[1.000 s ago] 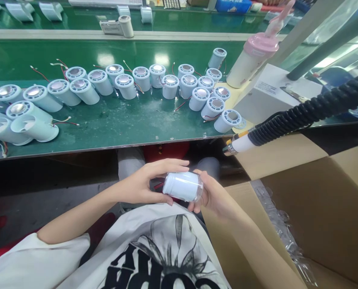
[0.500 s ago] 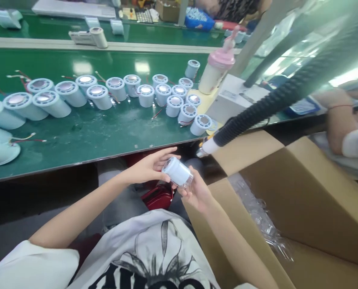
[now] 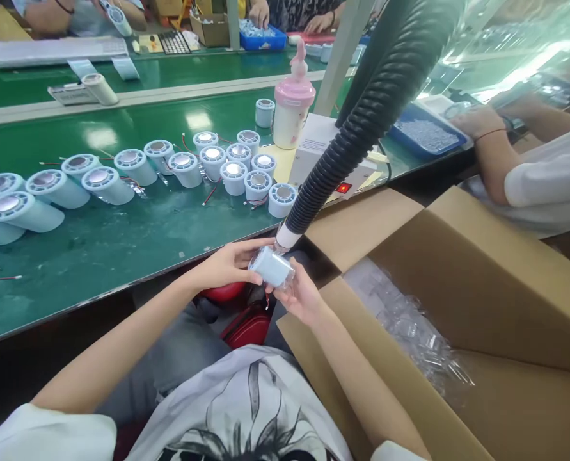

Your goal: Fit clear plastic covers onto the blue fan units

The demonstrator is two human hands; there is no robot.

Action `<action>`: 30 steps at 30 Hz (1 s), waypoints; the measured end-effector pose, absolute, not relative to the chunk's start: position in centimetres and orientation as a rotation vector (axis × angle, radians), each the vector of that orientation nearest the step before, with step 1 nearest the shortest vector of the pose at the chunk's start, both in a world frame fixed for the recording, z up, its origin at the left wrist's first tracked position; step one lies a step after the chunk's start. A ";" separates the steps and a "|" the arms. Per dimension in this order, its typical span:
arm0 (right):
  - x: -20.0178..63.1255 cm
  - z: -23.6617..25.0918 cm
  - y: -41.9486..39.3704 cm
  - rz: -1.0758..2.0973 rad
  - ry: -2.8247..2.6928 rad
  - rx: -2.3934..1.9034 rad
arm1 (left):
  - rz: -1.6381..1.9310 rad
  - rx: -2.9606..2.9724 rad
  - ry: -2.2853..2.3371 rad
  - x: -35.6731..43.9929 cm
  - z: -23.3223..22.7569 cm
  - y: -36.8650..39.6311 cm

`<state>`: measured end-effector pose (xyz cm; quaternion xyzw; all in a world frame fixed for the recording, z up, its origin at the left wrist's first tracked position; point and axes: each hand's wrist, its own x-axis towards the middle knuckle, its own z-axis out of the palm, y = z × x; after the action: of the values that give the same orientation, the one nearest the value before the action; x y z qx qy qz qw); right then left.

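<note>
Between my two hands is a light blue cylinder (image 3: 272,267) wrapped in a clear plastic sleeve, tilted, with a thin red wire hanging below it. My left hand (image 3: 231,264) grips its left end, thumb on the near side and fingers behind. The other end sits in the fingers of my right hand (image 3: 300,296). Right above the cylinder, the white nozzle (image 3: 287,237) of a black corrugated hose (image 3: 347,150) comes close to the sleeve; I cannot tell whether they touch. On the green bench, several similar blue cylinders (image 3: 234,177) stand or lean in rows.
An open cardboard box (image 3: 457,282) at my right contains clear plastic sleeves (image 3: 404,320). Behind the nozzle are a white machine (image 3: 313,150) with a lit red switch and a pink-lidded cup (image 3: 293,109). Co-workers' hands (image 3: 479,121) work near a blue tray (image 3: 426,131) on the right.
The view has swung right. The hose nozzle, earlier to the right of my hands, is now right above the cylinder. Both hands keep their hold on it.
</note>
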<state>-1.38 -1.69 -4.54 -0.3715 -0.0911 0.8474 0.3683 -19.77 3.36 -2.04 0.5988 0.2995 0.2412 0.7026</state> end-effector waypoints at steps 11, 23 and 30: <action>-1.6 -2.2 -6.0 2.093 -1.073 -0.856 | 0.544 1.350 0.818 -23.3 2.0 -3.8; -1.7 -0.4 -8.0 1.822 -1.198 -0.811 | 0.628 1.355 0.751 -24.7 2.4 -6.3; -1.2 -0.5 -7.9 1.815 -1.226 -1.008 | 0.511 1.117 0.754 -23.9 1.7 -6.3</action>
<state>-1.17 -7.86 -0.48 -0.3906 -0.4749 0.7031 0.3572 -23.88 -6.34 1.67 0.5114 0.3452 0.2339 0.7514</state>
